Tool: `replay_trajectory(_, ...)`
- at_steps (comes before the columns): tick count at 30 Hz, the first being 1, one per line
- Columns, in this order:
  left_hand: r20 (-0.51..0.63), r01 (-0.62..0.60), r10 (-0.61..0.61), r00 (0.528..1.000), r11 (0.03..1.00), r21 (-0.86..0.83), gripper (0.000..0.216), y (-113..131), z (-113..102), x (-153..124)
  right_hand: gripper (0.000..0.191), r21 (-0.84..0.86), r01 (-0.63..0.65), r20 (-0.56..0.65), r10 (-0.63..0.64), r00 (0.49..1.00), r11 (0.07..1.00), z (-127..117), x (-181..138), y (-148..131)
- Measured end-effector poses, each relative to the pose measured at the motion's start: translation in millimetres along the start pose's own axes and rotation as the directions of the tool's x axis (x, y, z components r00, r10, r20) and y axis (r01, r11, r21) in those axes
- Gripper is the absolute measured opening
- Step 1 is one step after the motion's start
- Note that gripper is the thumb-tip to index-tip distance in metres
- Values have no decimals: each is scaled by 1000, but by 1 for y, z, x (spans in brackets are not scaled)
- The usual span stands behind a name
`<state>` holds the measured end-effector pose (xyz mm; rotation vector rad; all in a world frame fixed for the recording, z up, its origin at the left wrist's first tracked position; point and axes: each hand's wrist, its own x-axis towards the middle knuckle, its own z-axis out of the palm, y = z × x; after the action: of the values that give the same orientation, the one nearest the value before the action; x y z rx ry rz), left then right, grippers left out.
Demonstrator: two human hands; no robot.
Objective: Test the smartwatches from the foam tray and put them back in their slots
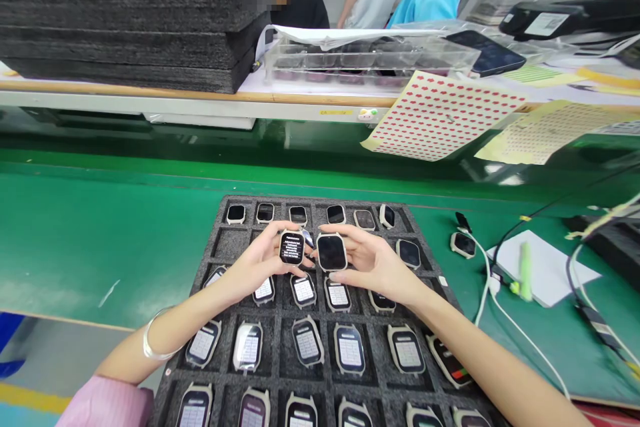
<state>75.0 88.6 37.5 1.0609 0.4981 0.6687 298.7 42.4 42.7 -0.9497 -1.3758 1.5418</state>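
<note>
My left hand (pixel 267 253) is closed on a smartwatch body (pixel 292 248) without a strap, its lit screen showing lines of white text. Close beside it, my right hand (pixel 377 263) grips a second smartwatch body (pixel 332 252) with a dark screen. Both are held above a black foam tray (pixel 320 317) divided into compartments. Several more smartwatch bodies (pixel 349 348) lie in the compartments. Those in the middle and near rows mostly have lit screens with white panels, while the far row (pixel 336 214) is dark. My forearms cover parts of the tray.
Right of the tray, a smartwatch (pixel 463 244) lies by white cables (pixel 525 361), white paper (pixel 547 270) and a green marker (pixel 525 271). A raised shelf (pixel 300 101) behind bears stacked black foam (pixel 125 27), clear plastic trays (pixel 370 63) and a phone (pixel 487 52). Other people stand beyond.
</note>
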Motion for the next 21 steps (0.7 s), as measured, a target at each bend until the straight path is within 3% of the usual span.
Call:
replay_trajectory(11, -19, -6, 7, 1000, 999, 45, 27, 4, 5, 1, 50, 26, -26, 18, 26, 1000, 999, 4, -1, -4)
replay_trajectory(21, -37, -26, 27, 999, 998, 50, 25, 2, 2, 1, 49, -6, -56, -27, 56, 998, 998, 5, -2, -7)
